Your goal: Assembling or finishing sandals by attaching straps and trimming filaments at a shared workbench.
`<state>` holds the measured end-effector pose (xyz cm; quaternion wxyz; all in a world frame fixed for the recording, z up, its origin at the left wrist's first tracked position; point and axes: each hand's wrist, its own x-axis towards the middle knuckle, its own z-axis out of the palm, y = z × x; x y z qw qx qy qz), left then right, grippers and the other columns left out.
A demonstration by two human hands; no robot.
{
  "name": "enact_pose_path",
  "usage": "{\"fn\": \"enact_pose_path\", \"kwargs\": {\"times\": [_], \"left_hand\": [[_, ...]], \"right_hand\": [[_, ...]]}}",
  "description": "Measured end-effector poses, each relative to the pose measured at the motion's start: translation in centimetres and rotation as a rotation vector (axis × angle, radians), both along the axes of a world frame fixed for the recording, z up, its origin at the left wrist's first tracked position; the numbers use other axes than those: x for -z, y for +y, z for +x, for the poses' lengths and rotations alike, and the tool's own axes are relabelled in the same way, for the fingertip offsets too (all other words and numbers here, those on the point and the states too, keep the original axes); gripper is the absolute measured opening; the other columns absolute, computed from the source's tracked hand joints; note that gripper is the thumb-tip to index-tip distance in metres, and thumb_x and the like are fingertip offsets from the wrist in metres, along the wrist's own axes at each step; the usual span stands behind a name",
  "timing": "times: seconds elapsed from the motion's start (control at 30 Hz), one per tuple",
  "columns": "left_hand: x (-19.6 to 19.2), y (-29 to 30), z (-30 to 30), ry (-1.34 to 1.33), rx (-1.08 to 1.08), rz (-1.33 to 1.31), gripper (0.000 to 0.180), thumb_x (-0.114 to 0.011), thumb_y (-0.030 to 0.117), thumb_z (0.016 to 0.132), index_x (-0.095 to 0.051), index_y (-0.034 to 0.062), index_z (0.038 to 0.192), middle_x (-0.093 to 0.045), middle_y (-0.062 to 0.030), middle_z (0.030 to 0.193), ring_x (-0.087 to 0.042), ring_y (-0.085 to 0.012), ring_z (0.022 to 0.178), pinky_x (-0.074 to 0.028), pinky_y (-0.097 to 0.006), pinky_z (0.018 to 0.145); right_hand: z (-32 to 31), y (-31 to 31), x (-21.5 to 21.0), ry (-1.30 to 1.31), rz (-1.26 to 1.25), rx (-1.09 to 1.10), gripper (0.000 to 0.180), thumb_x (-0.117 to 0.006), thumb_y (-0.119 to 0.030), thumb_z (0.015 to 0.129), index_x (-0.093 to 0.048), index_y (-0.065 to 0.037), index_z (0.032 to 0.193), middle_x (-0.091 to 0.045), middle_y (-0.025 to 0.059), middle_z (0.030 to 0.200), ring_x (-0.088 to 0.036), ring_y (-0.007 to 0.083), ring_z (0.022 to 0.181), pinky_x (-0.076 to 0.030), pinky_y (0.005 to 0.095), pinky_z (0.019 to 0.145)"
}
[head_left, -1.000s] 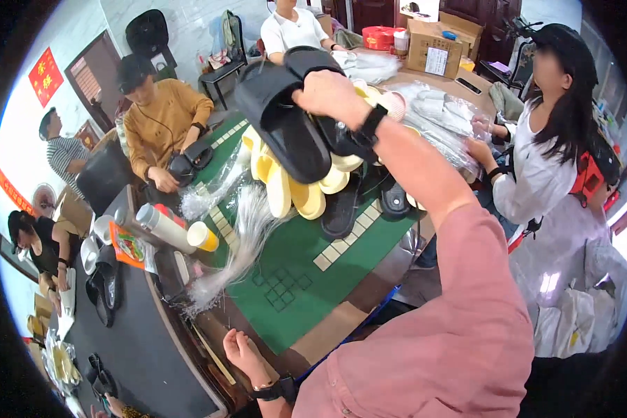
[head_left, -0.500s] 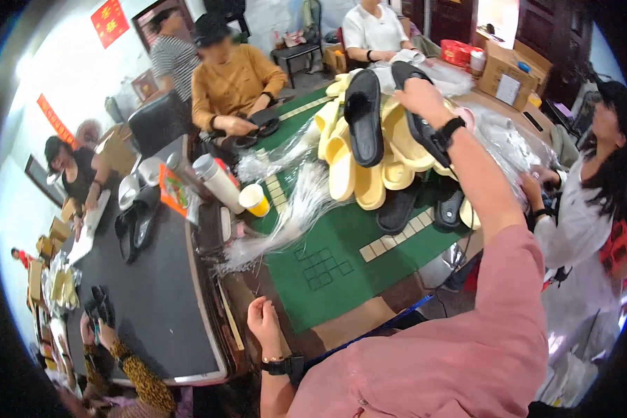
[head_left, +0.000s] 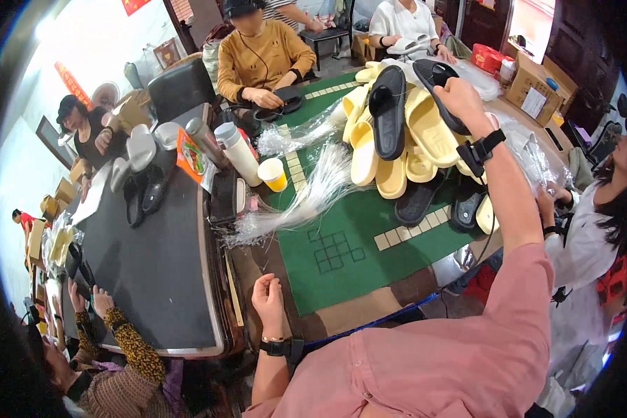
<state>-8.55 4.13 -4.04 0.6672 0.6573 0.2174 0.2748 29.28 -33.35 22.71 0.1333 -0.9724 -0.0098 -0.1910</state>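
My right hand [head_left: 460, 101] grips a black slipper [head_left: 433, 71] at the top of a heap of pale yellow and black slippers. Beside it, another black slipper [head_left: 387, 115] leans upright against the yellow slippers [head_left: 428, 129]. Two more black soles, one of them a black slipper [head_left: 418, 202], poke out below the heap. My left hand [head_left: 267, 298] hovers by the table's near edge, fingers curled in and nothing visible in them. Past it lies a bundle of thin clear plastic strands [head_left: 306, 191] on the green mat [head_left: 306, 279].
A yellow paper cup [head_left: 272, 175] and a pale flask [head_left: 237, 153] stand left of the strands. A dark table [head_left: 160, 279] adjoins on the left, with black slippers [head_left: 146, 191] on it. Co-workers sit around both tables. A cardboard box [head_left: 533, 94] stands far right.
The view has shifted, so the table sits a little further right. My right hand keeps its grip on the black slipper. At lower left, a co-worker's hands have moved up with a black slipper.
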Motion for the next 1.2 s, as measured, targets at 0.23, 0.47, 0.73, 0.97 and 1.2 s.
{"fn": "enact_pose_path", "kwargs": {"times": [0.23,0.47,0.73,0.97,1.2], "left_hand": [[-0.7,-0.3,-0.1,0.142,-0.030,0.101,0.015,-0.061,0.004,0.090,-0.064,-0.0012,0.103,-0.066,-0.0036,0.091,-0.061,-0.0099,0.082,-0.049,-0.024,0.072],[-2.2,0.8,-0.5,0.054,-0.016,0.053,0.014,-0.059,0.005,0.089,-0.063,-0.0009,0.101,-0.065,-0.0023,0.083,-0.059,-0.0080,0.073,-0.048,-0.023,0.066],[-12.5,6.8,-1.9,-0.102,-0.049,-0.232,0.015,-0.058,0.008,0.092,-0.060,-0.0011,0.104,-0.063,-0.0039,0.086,-0.057,-0.0096,0.075,-0.047,-0.023,0.070],[-13.4,4.1,-1.0,-0.001,0.088,-0.069,0.017,-0.059,0.012,0.090,-0.063,0.0003,0.103,-0.065,-0.0036,0.088,-0.058,-0.0095,0.078,-0.048,-0.024,0.071],[-7.8,-4.9,1.9,0.177,0.407,0.242,0.023,-0.064,0.015,0.087,-0.064,0.0011,0.105,-0.067,-0.0084,0.081,-0.061,-0.0132,0.072,-0.050,-0.030,0.065]], "right_hand": [[-3.2,1.4,0.9,-0.177,0.103,-0.335,0.037,-0.060,-0.036,0.087,-0.064,0.001,0.084,-0.064,0.0203,0.078,-0.063,0.0344,0.074,-0.048,0.0410,0.067],[-14.8,8.1,5.1,0.014,0.322,-0.795,0.023,-0.049,-0.017,0.095,-0.053,0.002,0.085,-0.055,0.0175,0.074,-0.054,0.0281,0.068,-0.042,0.0378,0.063],[-17.8,11.4,18.7,0.528,0.457,-0.961,0.027,-0.049,-0.019,0.094,-0.058,0.002,0.080,-0.060,0.0102,0.071,-0.056,0.0178,0.065,-0.044,0.0324,0.061],[-22.0,14.5,21.2,0.707,0.544,-0.922,0.028,-0.051,-0.025,0.095,-0.062,0.000,0.092,-0.054,0.0031,0.066,-0.049,0.0117,0.061,-0.040,0.0287,0.056],[-26.0,16.5,18.9,0.851,0.731,-1.069,0.054,-0.044,-0.043,0.098,-0.048,0.002,0.129,-0.046,-0.0023,0.069,-0.042,0.0069,0.061,-0.035,0.0240,0.055]]}}
